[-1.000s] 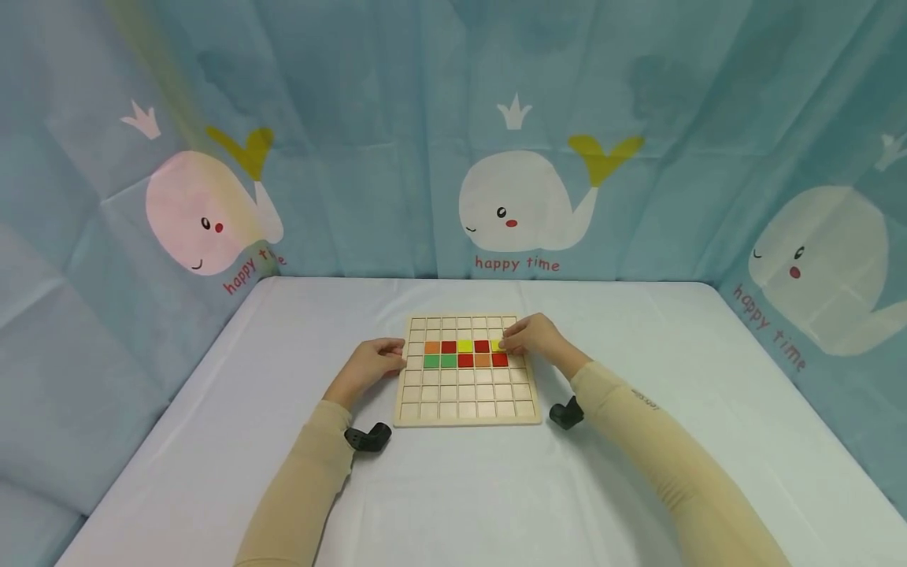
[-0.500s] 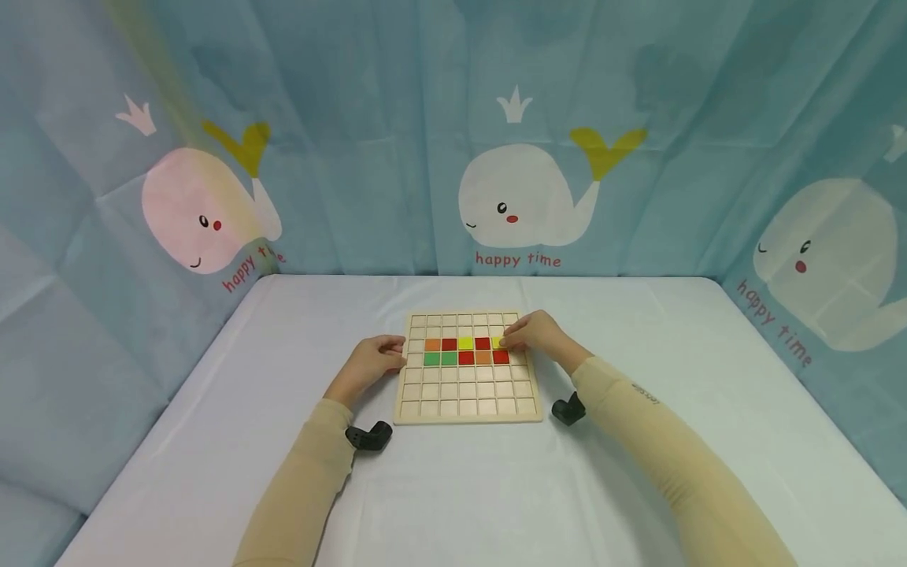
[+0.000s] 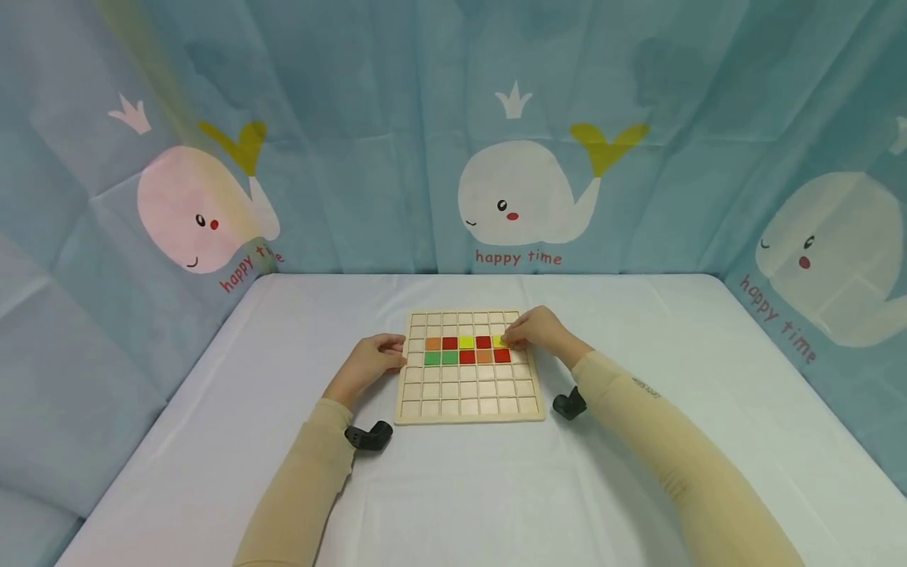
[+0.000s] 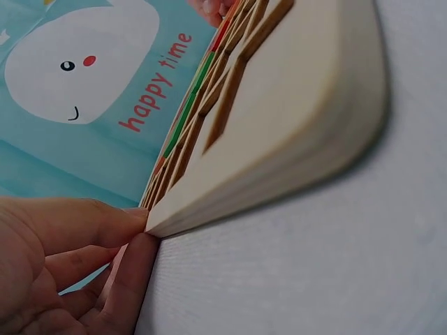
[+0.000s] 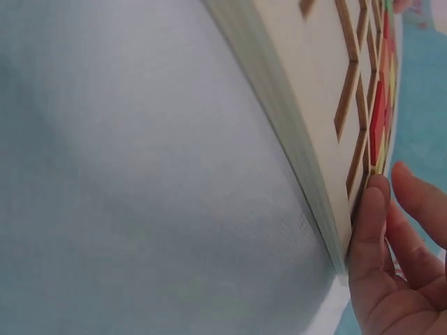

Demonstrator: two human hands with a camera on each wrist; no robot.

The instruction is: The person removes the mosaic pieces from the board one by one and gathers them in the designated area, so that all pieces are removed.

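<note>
A square wooden grid board (image 3: 469, 407) lies flat on the table. Two rows of coloured square tiles sit in its slots: an orange tile (image 3: 433, 344), a yellow tile (image 3: 466, 342) and red ones above, two green tiles, reds and another orange below. At the board's left edge my left hand (image 3: 368, 364) rests with finger and thumb tips against the rim, slightly apart along it. My right hand (image 3: 540, 329) reaches over the right edge. Its thumb and finger tips are at the right-hand yellow tile (image 3: 497, 341), partly covering it. Several fingers of that hand are hidden.
White cloth covers the table (image 3: 453, 496). A blue curtain (image 3: 354, 157) printed with whales surrounds its back and sides. Dark wrist devices are worn on the left sleeve (image 3: 312, 472) and the right sleeve (image 3: 659, 433).
The view has tilted slightly, with the curtain prints a little higher. Both hands stay in nearly the same places on the board, and the tiles look unchanged.
</note>
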